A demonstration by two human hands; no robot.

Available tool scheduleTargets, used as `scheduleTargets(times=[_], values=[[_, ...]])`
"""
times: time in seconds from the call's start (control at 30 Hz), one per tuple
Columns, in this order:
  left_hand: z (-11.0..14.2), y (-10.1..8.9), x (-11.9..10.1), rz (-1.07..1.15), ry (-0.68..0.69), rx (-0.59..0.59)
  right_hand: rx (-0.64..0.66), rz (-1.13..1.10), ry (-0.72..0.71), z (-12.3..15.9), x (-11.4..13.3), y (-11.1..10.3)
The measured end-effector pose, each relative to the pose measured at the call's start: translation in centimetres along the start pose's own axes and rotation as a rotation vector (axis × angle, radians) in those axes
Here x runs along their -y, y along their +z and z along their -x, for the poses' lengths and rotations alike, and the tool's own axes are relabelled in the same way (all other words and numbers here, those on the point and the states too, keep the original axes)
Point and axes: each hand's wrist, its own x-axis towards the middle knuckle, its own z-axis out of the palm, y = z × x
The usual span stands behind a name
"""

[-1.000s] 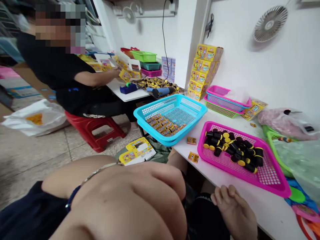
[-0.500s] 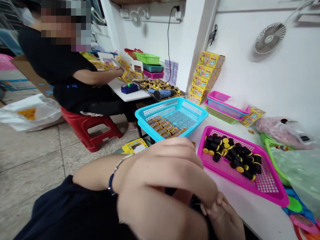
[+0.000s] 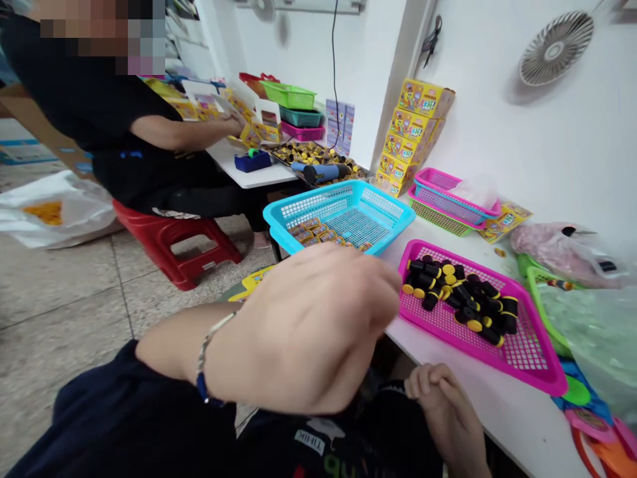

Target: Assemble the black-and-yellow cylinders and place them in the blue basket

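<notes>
My left hand (image 3: 308, 325), with a bracelet at its wrist, is raised in front of the blue basket (image 3: 393, 229). Its back faces me and the fingers curl downward; whatever they hold is hidden. Lower down, by the table edge, my right hand (image 3: 445, 405) has its fingers bent together, and I cannot make out anything in them. Small wrapped cylinders (image 3: 318, 232) lie in rows in the blue basket, partly behind my left hand. Beyond my right hand, a pink basket (image 3: 532, 378) contains several black tubes with yellow caps (image 3: 462, 295).
A person in black (image 3: 99, 119) sits on a red stool (image 3: 174, 245), handling yellow boxes. Stacked yellow boxes (image 3: 411, 133) and small baskets (image 3: 438, 209) line the wall. A blue hand tool (image 3: 323, 174) lies behind the blue basket. Plastic bags (image 3: 587, 332) are at right.
My hands, close together before, are now apart: the left has moved up and left toward the blue basket, and the right stays low by the table edge. The view has tilted slightly down.
</notes>
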Motion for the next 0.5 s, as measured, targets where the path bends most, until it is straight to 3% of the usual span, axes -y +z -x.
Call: scheduleTargets(times=[0.07, 0.1, 0.2, 0.23, 0.27, 0.37, 0.43, 0.5], values=[[-0.4, 1.4, 1.6, -0.038, 0.092, 0.061, -0.137, 0.195, -0.084, -0.6, 1.1, -2.2], [-0.3, 2.5, 2.5, -0.074, 0.085, 0.167, -0.18, 0.367, -0.156, -1.4, 2.0, -3.3], [0.9, 7.6, 4.8, -0.216, -0.125, 0.578, -0.188, 0.977, -0.286, -5.5, 5.3, -5.9], [1.6, 9.6, 5.6, -0.266, -0.182, 0.641, -0.111, 1.229, -0.209, -7.2, 6.3, -6.3], [2.3, 11.7, 6.4, -0.321, -0.216, 0.652, 0.024, 1.482, -0.031, -8.8, 7.2, -6.5], [4.4, 17.2, 8.4, -0.466, -0.246, 0.585, 0.234, 1.581, 0.185, -13.1, 8.6, -6.1], [5.4, 19.3, 9.4, -0.473, -0.218, 0.586, 0.369, 1.596, 0.263, -14.8, 8.6, -5.5], [5.9, 20.1, 10.2, -0.462, -0.185, 0.598, 0.447, 1.649, 0.334, -15.7, 8.1, -4.9]])
